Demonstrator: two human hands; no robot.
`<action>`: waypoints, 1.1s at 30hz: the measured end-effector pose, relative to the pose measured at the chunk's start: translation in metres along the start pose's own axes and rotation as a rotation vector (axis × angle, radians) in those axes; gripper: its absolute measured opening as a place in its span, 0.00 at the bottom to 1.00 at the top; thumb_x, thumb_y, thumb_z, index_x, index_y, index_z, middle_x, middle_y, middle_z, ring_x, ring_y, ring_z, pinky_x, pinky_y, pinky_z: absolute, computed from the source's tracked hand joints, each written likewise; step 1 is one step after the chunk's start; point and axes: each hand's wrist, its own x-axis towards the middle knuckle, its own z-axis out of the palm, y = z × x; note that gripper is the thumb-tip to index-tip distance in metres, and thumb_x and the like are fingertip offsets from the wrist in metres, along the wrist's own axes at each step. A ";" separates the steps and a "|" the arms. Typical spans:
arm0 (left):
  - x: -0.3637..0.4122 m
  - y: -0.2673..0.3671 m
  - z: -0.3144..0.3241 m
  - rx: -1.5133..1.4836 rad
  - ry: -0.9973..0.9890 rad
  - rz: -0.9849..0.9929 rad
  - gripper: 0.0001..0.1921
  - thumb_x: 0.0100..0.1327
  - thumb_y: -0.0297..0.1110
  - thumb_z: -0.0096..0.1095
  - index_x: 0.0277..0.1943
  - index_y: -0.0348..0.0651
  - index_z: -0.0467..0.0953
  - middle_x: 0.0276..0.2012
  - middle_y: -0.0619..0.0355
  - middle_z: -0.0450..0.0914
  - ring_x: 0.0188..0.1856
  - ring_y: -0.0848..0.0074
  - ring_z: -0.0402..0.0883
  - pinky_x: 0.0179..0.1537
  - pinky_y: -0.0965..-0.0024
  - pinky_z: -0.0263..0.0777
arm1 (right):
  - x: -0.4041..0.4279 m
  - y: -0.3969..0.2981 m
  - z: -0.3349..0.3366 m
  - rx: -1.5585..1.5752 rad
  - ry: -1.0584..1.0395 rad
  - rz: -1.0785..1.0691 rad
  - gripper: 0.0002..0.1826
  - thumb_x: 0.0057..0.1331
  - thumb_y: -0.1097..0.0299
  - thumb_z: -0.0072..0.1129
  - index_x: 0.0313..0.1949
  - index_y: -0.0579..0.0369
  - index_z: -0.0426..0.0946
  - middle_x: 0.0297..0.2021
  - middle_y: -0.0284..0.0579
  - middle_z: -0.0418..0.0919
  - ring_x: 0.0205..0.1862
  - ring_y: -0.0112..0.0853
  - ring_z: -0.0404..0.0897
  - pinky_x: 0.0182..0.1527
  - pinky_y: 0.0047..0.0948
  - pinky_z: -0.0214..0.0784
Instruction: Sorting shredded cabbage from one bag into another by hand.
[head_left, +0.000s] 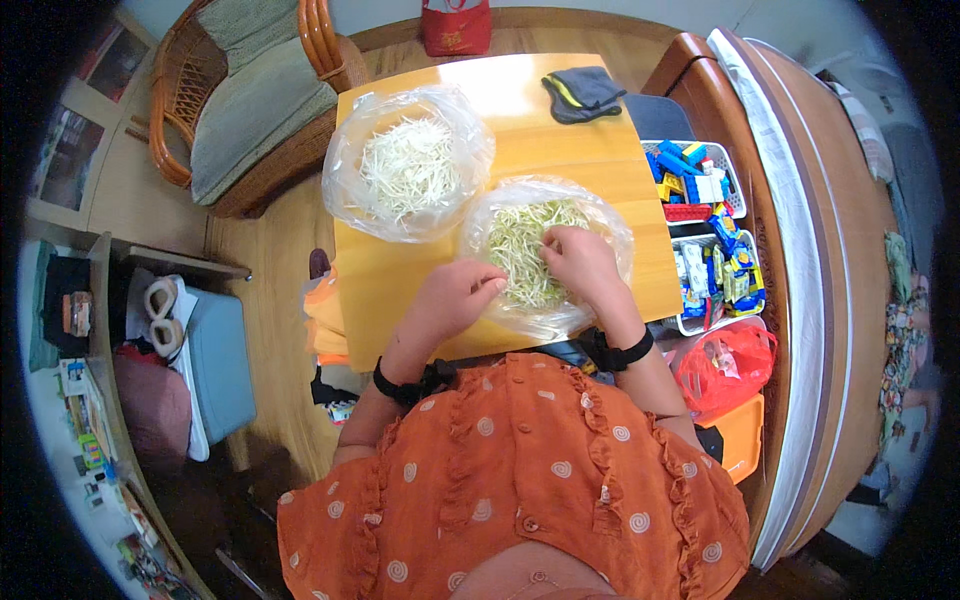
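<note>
Two clear plastic bags lie spread on a wooden table (405, 292). The nearer bag (551, 319) holds a heap of greenish bean sprouts (525, 247); the farther one (345, 172), to the left, holds paler, whiter sprouts (409, 165). Over the right side of the nearer heap is my right hand (581, 259), its thumb and fingertips pinched together among the sprouts. My left hand (461, 296) is at the lower left rim of the same bag, thumb against curled fingers. Whether either hand pinches a sprout is too small to tell. Both wrists wear black bands.
A folded grey cloth (585, 94) lies at the table's far right corner. Right of the table stand a white basket of toy bricks (686, 180), another basket of wrapped packets (720, 277) and a red plastic bag (724, 367). A cushioned rattan chair (255, 120) stands at the upper left.
</note>
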 end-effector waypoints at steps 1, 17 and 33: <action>-0.002 -0.003 -0.005 -0.011 -0.003 0.016 0.11 0.69 0.37 0.66 0.45 0.38 0.86 0.37 0.49 0.86 0.36 0.62 0.84 0.40 0.64 0.77 | 0.001 -0.002 0.001 -0.027 -0.037 0.008 0.12 0.66 0.63 0.64 0.43 0.56 0.85 0.35 0.54 0.86 0.38 0.47 0.86 0.42 0.42 0.77; 0.018 -0.024 0.008 -0.669 -0.129 -0.136 0.14 0.76 0.39 0.62 0.52 0.37 0.85 0.36 0.64 0.85 0.31 0.82 0.77 0.35 0.75 0.74 | -0.019 -0.040 -0.006 1.116 -0.221 0.246 0.06 0.69 0.67 0.69 0.43 0.53 0.85 0.31 0.30 0.82 0.25 0.16 0.69 0.27 0.17 0.57; 0.039 -0.036 0.031 -0.500 -0.066 -0.209 0.08 0.73 0.32 0.66 0.45 0.36 0.81 0.35 0.66 0.83 0.37 0.86 0.77 0.39 0.78 0.72 | -0.016 0.019 -0.011 0.103 0.112 0.056 0.20 0.66 0.65 0.67 0.56 0.56 0.83 0.34 0.49 0.86 0.36 0.38 0.85 0.41 0.36 0.76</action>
